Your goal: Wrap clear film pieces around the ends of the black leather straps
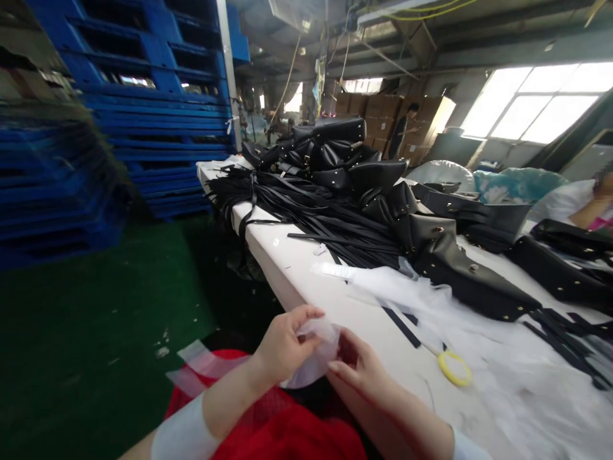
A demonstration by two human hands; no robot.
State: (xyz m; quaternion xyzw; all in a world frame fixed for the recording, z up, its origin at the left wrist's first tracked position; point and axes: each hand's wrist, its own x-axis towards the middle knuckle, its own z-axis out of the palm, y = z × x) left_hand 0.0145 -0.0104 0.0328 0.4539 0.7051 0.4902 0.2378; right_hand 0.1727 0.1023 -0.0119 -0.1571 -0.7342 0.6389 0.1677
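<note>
A thin, translucent white plastic bag (322, 345) is stretched between my hands, in front of the near table edge. My left hand (286, 342) pinches its upper left side between thumb and fingers. On the opposite side, my right hand (357, 365) grips its edge with the fingers bent. The bag's lower end hangs over my red clothing (292, 425). More clear plastic strips (211, 361) lie across my lap at the left. Closest to my hands on the white table (297, 281) are loose plastic bags (407, 287) and a yellow ring (454, 368).
Black straps (306, 204) lie in a long bundle, some over the table edge. Black leather bags (460, 262) are heaped behind and to the right. Blue pallets (158, 108) stand stacked at the left beside the green floor (143, 306). Another person (405, 131) stands at the back.
</note>
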